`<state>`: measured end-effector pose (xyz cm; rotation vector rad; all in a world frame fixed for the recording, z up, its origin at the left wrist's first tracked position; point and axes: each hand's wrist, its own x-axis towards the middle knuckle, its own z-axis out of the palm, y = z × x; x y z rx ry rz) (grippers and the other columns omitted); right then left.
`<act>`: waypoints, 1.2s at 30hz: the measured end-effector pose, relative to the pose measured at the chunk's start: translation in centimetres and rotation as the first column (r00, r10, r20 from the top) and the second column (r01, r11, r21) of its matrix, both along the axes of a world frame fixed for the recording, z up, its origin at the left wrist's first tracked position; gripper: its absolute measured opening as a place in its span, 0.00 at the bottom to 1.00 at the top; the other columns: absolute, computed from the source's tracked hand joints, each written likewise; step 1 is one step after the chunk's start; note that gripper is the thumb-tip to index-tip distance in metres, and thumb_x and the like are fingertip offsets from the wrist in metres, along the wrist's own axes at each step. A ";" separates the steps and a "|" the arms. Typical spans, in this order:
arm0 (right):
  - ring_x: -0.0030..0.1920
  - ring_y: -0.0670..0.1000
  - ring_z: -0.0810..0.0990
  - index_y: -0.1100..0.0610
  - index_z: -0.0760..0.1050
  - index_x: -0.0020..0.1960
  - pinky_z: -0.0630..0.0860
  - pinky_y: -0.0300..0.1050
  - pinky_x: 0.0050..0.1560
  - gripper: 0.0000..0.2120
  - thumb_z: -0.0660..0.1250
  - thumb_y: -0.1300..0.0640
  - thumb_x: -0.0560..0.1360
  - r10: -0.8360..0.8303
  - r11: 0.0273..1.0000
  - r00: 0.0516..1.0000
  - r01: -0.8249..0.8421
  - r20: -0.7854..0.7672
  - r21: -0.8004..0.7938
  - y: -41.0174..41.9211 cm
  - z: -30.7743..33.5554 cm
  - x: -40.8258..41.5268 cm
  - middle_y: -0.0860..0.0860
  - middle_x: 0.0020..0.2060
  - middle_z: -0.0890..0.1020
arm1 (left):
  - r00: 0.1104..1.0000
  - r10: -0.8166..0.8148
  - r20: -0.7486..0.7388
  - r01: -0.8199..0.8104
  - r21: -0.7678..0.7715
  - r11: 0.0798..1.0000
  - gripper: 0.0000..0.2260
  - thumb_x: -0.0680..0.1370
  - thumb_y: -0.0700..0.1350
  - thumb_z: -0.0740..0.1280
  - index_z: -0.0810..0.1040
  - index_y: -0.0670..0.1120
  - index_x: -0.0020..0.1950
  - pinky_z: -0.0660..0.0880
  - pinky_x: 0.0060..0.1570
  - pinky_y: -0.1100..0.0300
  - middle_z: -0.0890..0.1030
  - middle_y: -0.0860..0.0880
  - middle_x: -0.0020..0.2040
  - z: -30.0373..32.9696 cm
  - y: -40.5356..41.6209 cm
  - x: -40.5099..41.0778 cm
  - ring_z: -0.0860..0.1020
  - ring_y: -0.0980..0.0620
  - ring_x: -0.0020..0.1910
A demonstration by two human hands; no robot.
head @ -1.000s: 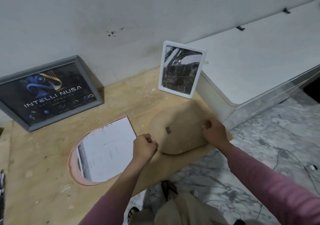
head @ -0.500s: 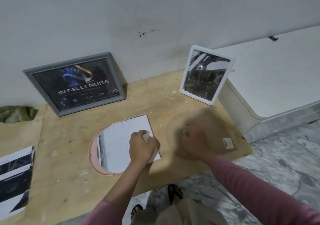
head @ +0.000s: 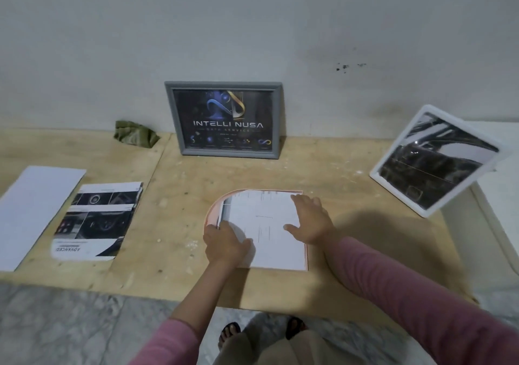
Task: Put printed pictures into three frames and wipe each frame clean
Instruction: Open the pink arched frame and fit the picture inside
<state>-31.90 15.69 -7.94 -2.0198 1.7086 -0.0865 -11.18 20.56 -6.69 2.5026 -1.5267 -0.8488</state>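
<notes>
third frame in hand: pink arched frame (head: 214,210) flat, just in front of grey frame (head: 223,119). left hand (head: 224,244) pinches sheet (head: 264,224) edge; right hand (head: 310,223) spread flat, pressing sheet. next, likely: square sheet, fit backing.

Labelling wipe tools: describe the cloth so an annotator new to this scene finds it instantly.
Start at the grey frame leaning upright against the wall. Look just to its left, where the plywood meets the wall: the cloth lies there in a crumpled heap. It is the only soft, olive-green thing; the prints nearer the camera are flat paper.
</notes>
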 end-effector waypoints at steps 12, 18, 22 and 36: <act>0.66 0.56 0.61 0.54 0.54 0.73 0.64 0.52 0.65 0.44 0.70 0.38 0.66 0.082 0.995 0.992 -0.075 -0.093 0.073 -1.7 -1.1 -0.1 0.49 0.70 0.63 | 0.991 0.034 0.133 -0.044 0.076 0.996 0.36 0.67 0.58 0.75 0.67 0.39 0.66 0.73 0.53 0.53 0.65 0.42 0.64 -0.2 -1.2 0.0 0.65 0.42 0.65; 0.62 0.55 0.63 0.54 0.60 0.68 0.65 0.51 0.62 0.38 0.71 0.40 0.66 0.077 0.997 0.992 -0.075 -0.097 0.029 -1.8 -1.2 0.3 0.49 0.63 0.69 | 0.991 0.093 0.093 -0.099 0.064 0.993 0.37 0.64 0.55 0.78 0.66 0.41 0.64 0.72 0.51 0.53 0.64 0.42 0.62 0.2 -1.8 0.1 0.66 0.41 0.63; 0.64 0.55 0.62 0.52 0.58 0.71 0.65 0.51 0.64 0.41 0.73 0.41 0.65 0.019 0.998 0.999 -0.016 -0.047 0.055 -1.6 -1.2 0.2 0.48 0.65 0.66 | 0.993 0.115 -0.031 -0.116 -0.016 0.993 0.26 0.68 0.47 0.75 0.67 0.41 0.58 0.73 0.47 0.52 0.73 0.43 0.56 -0.3 -2.3 1.3 0.74 0.42 0.56; 0.55 0.50 0.77 0.50 0.68 0.60 0.71 0.51 0.62 0.28 0.73 0.46 0.64 -0.397 0.917 0.833 0.375 0.386 0.134 -1.0 -1.4 0.4 0.45 0.50 0.78 | 0.634 0.422 -0.649 -0.542 0.016 0.840 0.05 0.76 0.33 0.64 0.74 0.42 0.43 0.72 0.34 0.59 0.79 0.42 0.42 1.0 -1.7 4.4 0.76 0.46 0.36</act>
